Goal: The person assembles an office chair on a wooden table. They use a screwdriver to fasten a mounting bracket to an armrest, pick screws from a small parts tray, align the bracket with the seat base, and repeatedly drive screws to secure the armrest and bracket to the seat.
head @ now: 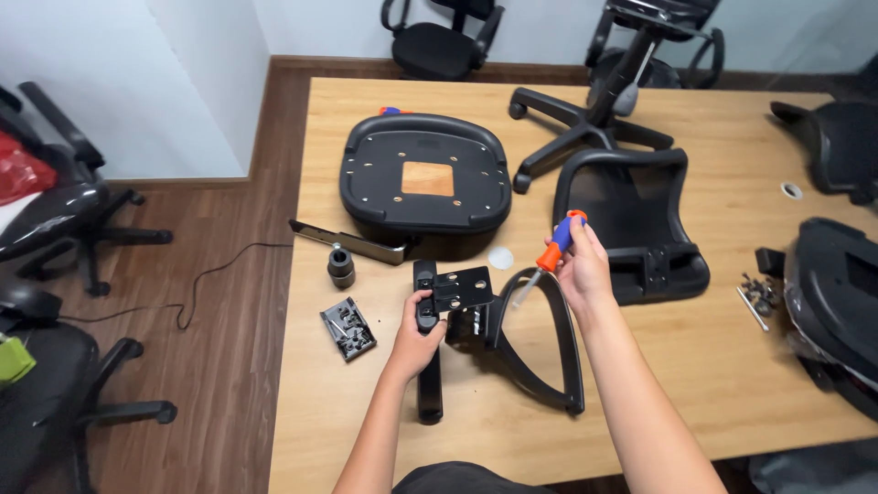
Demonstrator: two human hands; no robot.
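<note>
from the head view, the left hand [419, 331] has its grip wrapped tight around a black armrest bar [426, 352] lying on the worktop [695, 366], with a black mounting plate [462, 288] just beyond the fingers. the right hand [579, 267] has its grip pinched closed on an orange and blue screwdriver [554, 249], whose tip angles down toward the plate between the two grips. a curved black armrest loop [553, 357] lies below the right grip. beyond both grips sits an upturned seat pan [425, 174]; left of the left grip rest a small screw box [347, 328] and a black cylinder [340, 265].
</note>
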